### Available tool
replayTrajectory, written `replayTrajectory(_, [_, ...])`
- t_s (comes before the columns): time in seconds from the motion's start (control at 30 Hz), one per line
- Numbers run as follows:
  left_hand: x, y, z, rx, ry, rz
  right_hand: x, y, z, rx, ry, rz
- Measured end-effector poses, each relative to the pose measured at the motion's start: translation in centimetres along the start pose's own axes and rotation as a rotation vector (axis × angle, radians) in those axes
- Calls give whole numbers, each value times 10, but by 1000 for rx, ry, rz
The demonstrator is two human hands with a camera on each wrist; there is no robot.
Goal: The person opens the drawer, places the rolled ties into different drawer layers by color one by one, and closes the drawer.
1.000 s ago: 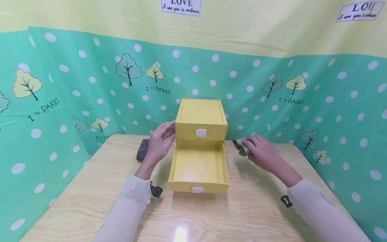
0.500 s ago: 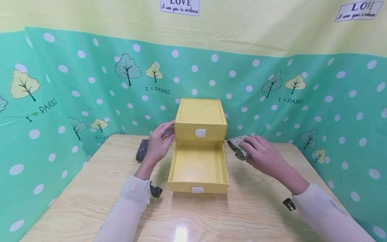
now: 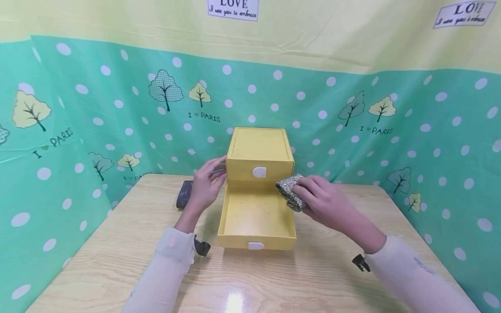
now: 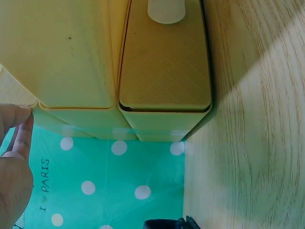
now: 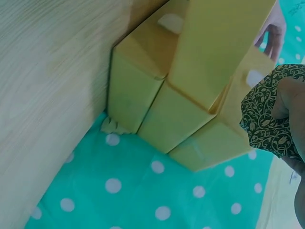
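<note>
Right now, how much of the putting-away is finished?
Done: the lower drawer of the yellow box is pulled open. In hand: the right hand holds a patterned cloth above the drawer's right edge; the left hand steadies the box. Left: the cloth isn't in, and a dark bundle waits on the table.

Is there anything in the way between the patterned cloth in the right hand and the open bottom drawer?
Nothing visible. The patterned cloth already hangs over the open drawer's right wall, and the drawer looks bare inside.

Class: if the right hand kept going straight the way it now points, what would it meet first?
Probably the yellow cabinet front; the right hand, holding the cloth, points left over the open drawer. Depth is unclear.
</note>
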State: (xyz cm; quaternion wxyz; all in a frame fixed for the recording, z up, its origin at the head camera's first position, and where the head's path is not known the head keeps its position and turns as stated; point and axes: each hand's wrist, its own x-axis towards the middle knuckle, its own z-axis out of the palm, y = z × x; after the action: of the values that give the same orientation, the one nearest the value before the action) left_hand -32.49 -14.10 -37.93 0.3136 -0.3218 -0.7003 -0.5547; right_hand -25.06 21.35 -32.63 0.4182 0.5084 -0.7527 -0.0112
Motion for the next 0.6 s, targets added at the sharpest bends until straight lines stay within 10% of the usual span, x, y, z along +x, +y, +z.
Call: replayTrajectory(0.6, [0, 1, 1, 11, -1, 1, 44, -33, 29, 15, -44, -83])
